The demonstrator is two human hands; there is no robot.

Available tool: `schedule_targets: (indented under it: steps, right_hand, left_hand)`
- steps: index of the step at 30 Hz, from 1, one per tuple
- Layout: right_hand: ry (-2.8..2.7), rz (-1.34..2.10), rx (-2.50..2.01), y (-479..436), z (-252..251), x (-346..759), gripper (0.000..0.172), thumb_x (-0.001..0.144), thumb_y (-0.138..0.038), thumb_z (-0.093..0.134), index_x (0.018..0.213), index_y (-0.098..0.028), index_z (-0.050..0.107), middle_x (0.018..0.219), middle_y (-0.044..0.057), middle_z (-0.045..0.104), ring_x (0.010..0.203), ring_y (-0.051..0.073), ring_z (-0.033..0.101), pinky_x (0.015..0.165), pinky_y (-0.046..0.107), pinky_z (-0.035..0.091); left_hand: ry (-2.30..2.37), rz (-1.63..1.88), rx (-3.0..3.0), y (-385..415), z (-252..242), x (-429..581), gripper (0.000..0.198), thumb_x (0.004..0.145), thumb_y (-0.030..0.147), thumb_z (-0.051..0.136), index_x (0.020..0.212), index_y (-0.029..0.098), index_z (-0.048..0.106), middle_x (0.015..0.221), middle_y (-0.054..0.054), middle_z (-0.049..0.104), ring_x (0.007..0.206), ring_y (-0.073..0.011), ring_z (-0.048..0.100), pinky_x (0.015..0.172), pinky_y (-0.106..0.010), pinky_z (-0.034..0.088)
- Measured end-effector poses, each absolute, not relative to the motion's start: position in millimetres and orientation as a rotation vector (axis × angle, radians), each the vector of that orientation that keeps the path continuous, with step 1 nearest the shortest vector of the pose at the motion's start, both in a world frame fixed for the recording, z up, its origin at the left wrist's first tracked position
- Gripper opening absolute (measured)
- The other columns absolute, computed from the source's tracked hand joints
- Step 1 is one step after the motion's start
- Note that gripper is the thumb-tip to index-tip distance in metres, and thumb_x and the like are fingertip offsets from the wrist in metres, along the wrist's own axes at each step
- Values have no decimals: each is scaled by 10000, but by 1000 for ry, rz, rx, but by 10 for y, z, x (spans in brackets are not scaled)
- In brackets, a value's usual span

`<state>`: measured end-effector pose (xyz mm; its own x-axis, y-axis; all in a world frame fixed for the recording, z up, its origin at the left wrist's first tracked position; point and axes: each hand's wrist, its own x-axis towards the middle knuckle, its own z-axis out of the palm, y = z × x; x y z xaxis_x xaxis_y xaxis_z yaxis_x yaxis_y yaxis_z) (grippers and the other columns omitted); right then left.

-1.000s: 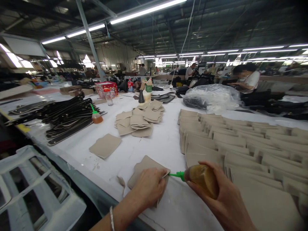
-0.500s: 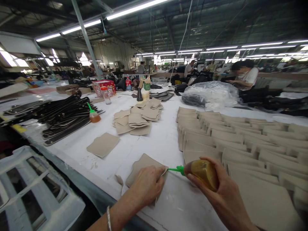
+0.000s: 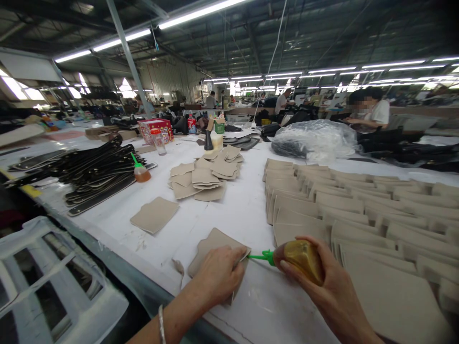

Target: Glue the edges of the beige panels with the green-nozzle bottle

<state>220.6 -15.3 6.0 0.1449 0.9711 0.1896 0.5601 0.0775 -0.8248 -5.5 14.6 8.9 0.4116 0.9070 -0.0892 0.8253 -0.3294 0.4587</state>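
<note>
My left hand (image 3: 220, 273), with a bracelet at the wrist, grips a flat beige panel (image 3: 205, 249) near its right edge. The panel looks like leather or fabric, and the hand covers much of it. A squeeze bottle (image 3: 303, 258) of amber liquid lies tipped sideways in my right hand (image 3: 335, 291). Its thin green nozzle (image 3: 261, 256) points left, the tip at the panel's right edge by my left fingertips. Whether liquid comes out is too small to see. Another beige panel (image 3: 155, 215) lies flat beyond my left hand.
Overlapping rows of beige panels (image 3: 344, 205) cover the table's right side. A loose pile (image 3: 208, 174) lies mid-table. At left are black strips (image 3: 103, 167) and a second green-tipped bottle (image 3: 142, 174). A plastic-wrapped bundle (image 3: 315, 138) and a seated person (image 3: 373, 112) are farther back.
The bottle in my right hand has shifted slightly left, its nozzle tip moving a little down along the panel's edge. My left hand keeps its place on the panel.
</note>
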Motion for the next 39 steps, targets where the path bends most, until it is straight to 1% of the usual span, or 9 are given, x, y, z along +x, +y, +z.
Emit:
schedule_targets:
  steps: [4,10,15,20,25,30,34,36,39]
  right_hand:
    - [-1492,822,-1540,-217,81,2182,573,745,-607,688,1131,-245,470,896,7,653,790,240,636,688,321,504]
    - [-1468,784,-1584,-215,122,2202,573,734,-610,693,1119,-239,486,903,17,663,819,258,638,723,332,495]
    - [-1498,1083,-1457,-299,107,2184,545,751,-567,694,1116,-230,469,888,12,656,798,243,633,711,310,493]
    - [-1416,897,-1554,-316,122,2155,561,730,-578,700,1120,-243,474,898,2,642,814,245,618,724,318,476]
    - [-1521,1143,-1434,-348,76,2181,526,765,-543,692,1120,-229,465,872,-3,644,772,220,621,706,285,477]
    - [-1476,1006,-1475,-358,33,2188,568,742,-562,712,1133,-231,467,876,-6,639,782,219,620,685,274,481]
    - [-1551,1142,-1392,-369,29,2186,518,784,-533,686,1141,-234,457,885,-8,643,785,210,622,707,266,491]
    - [-1540,1088,-1408,-349,17,2202,537,770,-545,694,1139,-236,456,870,-8,641,772,216,624,696,278,491]
    - [-1490,886,-1502,-315,-10,2224,590,733,-581,708,1148,-243,459,902,6,639,780,236,626,687,308,494]
  left_hand:
    - [1473,248,2228,157,73,-59,446,847,217,401,1245,271,596,1023,-45,703,964,-226,634,873,-315,461]
    - [1458,278,2177,157,59,-84,460,859,210,398,1281,270,569,1167,-22,671,1068,-211,609,968,-303,428]
    - [1449,297,2176,145,45,-95,476,857,211,409,1313,230,544,1195,-41,657,1084,-221,607,987,-318,424]
    - [1473,273,2183,144,50,-90,464,877,220,386,1314,227,542,1150,-48,670,1060,-223,615,967,-328,437]
    - [1488,261,2181,140,60,-81,480,865,220,400,1327,227,529,1174,-45,660,1067,-218,606,974,-318,428]
    - [1477,271,2190,132,50,-88,483,869,222,393,1336,229,519,1135,-47,670,1024,-216,617,944,-320,445]
    - [1475,294,2208,129,45,-93,476,874,231,389,1329,213,524,1071,-62,680,971,-230,625,903,-346,464]
    - [1478,293,2205,128,46,-92,475,877,234,389,1331,207,523,1036,-67,681,946,-235,629,891,-355,469]
    - [1475,292,2188,129,44,-93,472,882,238,388,1332,199,525,1038,-75,679,959,-242,629,903,-361,464]
